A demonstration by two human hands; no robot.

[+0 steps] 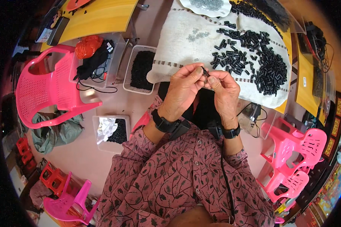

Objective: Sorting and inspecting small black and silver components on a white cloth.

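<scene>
My left hand (182,87) and my right hand (226,92) meet at the near edge of a white cloth (174,41). Thumbs and fingertips of both pinch a small black piece (205,70), which is mostly hidden by the fingers. Heaps of short black tubular pieces (269,73) lie on the cloth, beyond and to the right of my hands. A few tiny grey, shiny parts (197,35) are scattered farther off on the cloth. At its far edge sits a white dish (227,11) holding more of the tiny grey parts.
Left of the cloth stands a white basket (139,90) of black pieces, with a smaller tub (108,146) nearer me. A pink armchair (45,89) and a clear bin (115,64) stand farther left. Pink plastic chairs (291,151) are at right.
</scene>
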